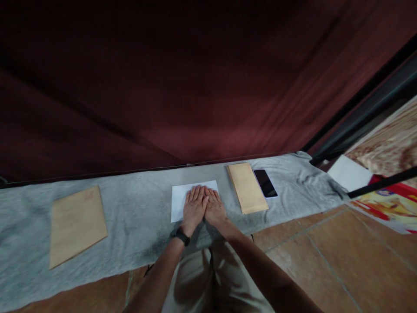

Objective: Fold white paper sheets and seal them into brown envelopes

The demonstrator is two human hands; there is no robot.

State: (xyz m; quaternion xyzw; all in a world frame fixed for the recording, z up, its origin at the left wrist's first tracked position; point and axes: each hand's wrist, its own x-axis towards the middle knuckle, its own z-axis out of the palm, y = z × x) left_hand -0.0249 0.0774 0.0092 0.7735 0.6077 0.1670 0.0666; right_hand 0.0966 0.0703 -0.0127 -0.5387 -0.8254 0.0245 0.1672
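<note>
A white sheet of paper (pixel 177 201) lies on the grey cloth in front of me. My left hand (pixel 194 208) rests flat on it with the fingers stretched out, a black watch on its wrist. Right beside it, my right hand (pixel 214 208) also presses flat on the paper, and the two hands touch along the thumbs. Part of the sheet is hidden under them. To the right is a stack of brown envelopes (pixel 248 188), with a dark-screened phone (pixel 265 183) next to it.
Another brown envelope or small pile (pixel 77 224) lies at the left on the grey cloth (pixel 137 208). A dark red curtain (pixel 195 108) hangs behind. Black bars (pixel 365 102) and a colourful printed sheet (pixel 391 204) are at the right, over a tiled floor (pixel 325 256).
</note>
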